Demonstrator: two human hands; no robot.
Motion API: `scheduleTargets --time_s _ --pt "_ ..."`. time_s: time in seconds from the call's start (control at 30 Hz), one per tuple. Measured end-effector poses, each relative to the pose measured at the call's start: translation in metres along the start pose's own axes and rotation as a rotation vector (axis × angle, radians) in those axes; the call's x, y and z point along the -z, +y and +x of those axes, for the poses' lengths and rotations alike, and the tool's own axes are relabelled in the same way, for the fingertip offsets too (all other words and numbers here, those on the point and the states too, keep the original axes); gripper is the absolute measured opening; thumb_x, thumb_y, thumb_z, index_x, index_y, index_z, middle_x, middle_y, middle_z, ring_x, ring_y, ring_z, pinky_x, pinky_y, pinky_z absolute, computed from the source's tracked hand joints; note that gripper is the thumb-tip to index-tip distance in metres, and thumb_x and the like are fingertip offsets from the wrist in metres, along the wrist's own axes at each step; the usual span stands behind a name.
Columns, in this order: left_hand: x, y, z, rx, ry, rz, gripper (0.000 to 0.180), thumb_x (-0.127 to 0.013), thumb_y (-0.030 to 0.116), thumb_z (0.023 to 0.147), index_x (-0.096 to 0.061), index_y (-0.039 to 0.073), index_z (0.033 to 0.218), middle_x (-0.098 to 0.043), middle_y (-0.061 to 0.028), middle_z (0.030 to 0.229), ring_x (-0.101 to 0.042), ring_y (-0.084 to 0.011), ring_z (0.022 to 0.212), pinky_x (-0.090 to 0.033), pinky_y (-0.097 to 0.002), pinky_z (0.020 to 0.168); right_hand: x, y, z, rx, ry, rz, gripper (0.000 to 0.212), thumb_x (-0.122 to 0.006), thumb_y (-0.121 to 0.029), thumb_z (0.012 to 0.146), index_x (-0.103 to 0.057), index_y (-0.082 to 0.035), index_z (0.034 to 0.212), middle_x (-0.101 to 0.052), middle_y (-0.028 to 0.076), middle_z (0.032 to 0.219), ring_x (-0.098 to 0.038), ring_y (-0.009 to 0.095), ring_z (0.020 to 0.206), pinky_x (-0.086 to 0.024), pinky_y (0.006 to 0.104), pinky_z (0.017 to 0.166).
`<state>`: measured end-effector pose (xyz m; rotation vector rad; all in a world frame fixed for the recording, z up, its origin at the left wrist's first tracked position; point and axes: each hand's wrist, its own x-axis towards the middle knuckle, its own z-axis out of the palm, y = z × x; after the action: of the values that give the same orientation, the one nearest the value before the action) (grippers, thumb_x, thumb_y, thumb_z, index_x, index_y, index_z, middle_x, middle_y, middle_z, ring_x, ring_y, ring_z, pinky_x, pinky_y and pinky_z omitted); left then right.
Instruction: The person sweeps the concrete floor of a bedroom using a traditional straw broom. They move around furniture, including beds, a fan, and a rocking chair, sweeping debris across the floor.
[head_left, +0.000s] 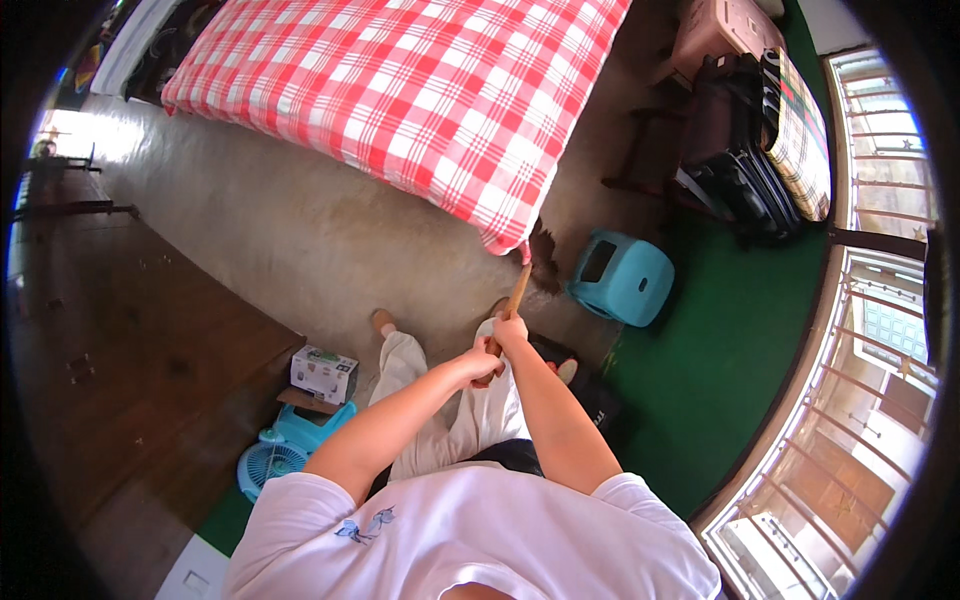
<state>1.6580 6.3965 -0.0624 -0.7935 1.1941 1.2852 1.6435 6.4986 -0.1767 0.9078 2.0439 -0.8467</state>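
Note:
I stand at the corner of a bed with both arms stretched forward. My right hand (511, 331) is wrapped round a broom's wooden handle (519, 291), higher up than the other hand. Just below it, my left hand (484, 361) is closed on the same handle. The handle slants away toward the near right corner of the red and white checked bedding (400, 110). Beside that corner, dark brown bristles (545, 262) show against the floor. Where they join the handle is partly hidden by the bedding's reddish tip.
A blue plastic stool (625, 277) stands right of the bristles. Dark bags (735, 140) are stacked beyond it, near barred windows (830, 470). At left are a brown wooden surface (130, 370), a printed box (324, 374) and a blue fan (271, 462). Dark items lie by my right leg.

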Motion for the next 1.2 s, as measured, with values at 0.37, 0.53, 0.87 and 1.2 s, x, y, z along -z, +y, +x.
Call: scheduleTargets --time_s 0.37,0.53,0.87,1.2 --pt "0.223 -0.089 -0.081 0.006 -0.098 -0.131 0.059 -0.055 0.002 0.061 -0.033 0.014 0.114 -0.04 -0.0004 0.056 -0.034 -0.0083 0.039 -0.026 -0.0263 0.037 -0.193 -0.081 -0.109 -0.001 -0.101 -0.037 0.046 -0.059 -0.024 0.067 -0.05 0.0 0.105 -0.06 0.018 0.091 -0.061 0.028 0.08 -0.05 0.0356 0.066" --pt "0.252 -0.088 -0.128 -0.062 0.051 0.055 0.072 -0.058 0.003 0.06 -0.028 0.014 0.125 -0.048 -0.0085 0.072 -0.044 -0.0155 0.046 -0.039 -0.0307 0.044 -0.228 -0.103 -0.143 0.096 -0.011 0.129 0.049 -0.059 -0.025 0.068 -0.049 0.001 0.108 -0.059 0.019 0.096 -0.06 0.029 0.085 -0.049 0.0348 0.07" --pt "0.268 -0.095 -0.049 -0.074 -0.016 -0.385 0.072 -0.054 -0.001 0.064 -0.023 0.018 0.127 -0.048 -0.0078 0.073 -0.048 -0.0163 0.052 -0.038 -0.0307 0.042 -0.231 -0.126 -0.092 0.135 0.022 0.13 0.039 -0.054 -0.024 0.067 -0.054 -0.001 0.098 -0.06 0.019 0.089 -0.058 0.033 0.086 -0.046 0.0365 0.076" --pt "0.272 -0.121 -0.141 -0.094 0.219 -0.282 0.073 -0.052 -0.005 0.062 -0.022 0.017 0.124 -0.047 -0.009 0.073 -0.048 -0.0165 0.055 -0.036 -0.0298 0.042 -0.275 -0.135 -0.167 0.175 -0.21 0.14 0.048 -0.054 -0.025 0.073 -0.041 -0.002 0.114 -0.056 0.022 0.102 -0.055 0.034 0.094 -0.045 0.0393 0.08"
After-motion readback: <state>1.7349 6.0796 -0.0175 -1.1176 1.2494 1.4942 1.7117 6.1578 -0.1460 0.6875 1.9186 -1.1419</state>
